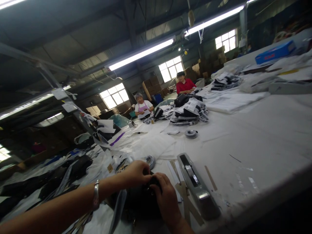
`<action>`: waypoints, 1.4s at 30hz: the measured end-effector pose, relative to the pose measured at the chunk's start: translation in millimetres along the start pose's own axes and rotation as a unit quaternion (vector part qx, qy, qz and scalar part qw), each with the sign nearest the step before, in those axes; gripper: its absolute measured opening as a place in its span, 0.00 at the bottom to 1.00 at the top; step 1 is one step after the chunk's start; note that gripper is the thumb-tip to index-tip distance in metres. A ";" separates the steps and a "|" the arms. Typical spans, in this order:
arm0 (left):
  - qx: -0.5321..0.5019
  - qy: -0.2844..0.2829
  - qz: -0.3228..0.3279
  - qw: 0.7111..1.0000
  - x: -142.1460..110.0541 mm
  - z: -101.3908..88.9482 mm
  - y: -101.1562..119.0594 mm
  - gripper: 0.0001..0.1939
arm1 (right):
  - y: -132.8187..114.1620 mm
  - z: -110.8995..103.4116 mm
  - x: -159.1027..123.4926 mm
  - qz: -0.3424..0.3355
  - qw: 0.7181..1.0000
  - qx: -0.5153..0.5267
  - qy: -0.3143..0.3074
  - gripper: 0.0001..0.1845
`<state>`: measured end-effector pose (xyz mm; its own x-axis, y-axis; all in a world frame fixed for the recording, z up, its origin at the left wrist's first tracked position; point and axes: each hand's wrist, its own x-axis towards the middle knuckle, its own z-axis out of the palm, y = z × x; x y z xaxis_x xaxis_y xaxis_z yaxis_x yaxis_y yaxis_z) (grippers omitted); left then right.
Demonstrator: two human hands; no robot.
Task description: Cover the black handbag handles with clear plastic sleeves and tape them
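Observation:
A black, soft-looking item point(138, 203), perhaps a bag, is in front of me at the table's near side. My left hand point(136, 174), with a silver bracelet at the wrist, is closed in a pinch on its upper edge. Opposite it, my right hand point(167, 193) grips the same edge, thumb toward me and fingers curled over the far side. What lies between the fingertips is too dark to make out. To the right of my hands lie a long grey tape dispenser point(198, 188) and several strips of card point(186, 200). A coil of grey tape point(150, 161) sits just beyond them.
The white table point(255, 136) extends right and away. Another grey coil point(191, 134) and a pile of black-and-white pieces point(188, 110) lie farther off. Two people point(143, 105) sit at the far side. Black pieces and plastic point(80, 165) cover the left. A blue box point(275, 52) stands at back right.

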<state>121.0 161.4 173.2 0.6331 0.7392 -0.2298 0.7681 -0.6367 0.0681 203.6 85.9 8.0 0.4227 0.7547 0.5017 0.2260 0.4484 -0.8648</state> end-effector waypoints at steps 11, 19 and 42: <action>-0.022 0.039 0.018 0.999 -4.4 19.1 -3.9 0.12 | -2.4 -0.2 2.7 0.015 0.999 0.026 0.011 0.16; -0.050 0.042 0.091 0.994 -8.3 25.1 -21.9 0.19 | -7.2 -16.6 8.4 0.075 0.996 0.034 -0.024 0.18; -0.009 0.107 0.099 0.989 -29.8 37.3 -22.8 0.13 | 12.4 -41.6 -47.4 0.214 0.976 0.017 0.042 0.13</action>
<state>81.1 145.6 142.3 0.7754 0.6315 0.0005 0.6276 -0.7708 0.1095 222.9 35.8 -27.3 0.5428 0.8351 0.0894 -0.0161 0.1168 -0.9930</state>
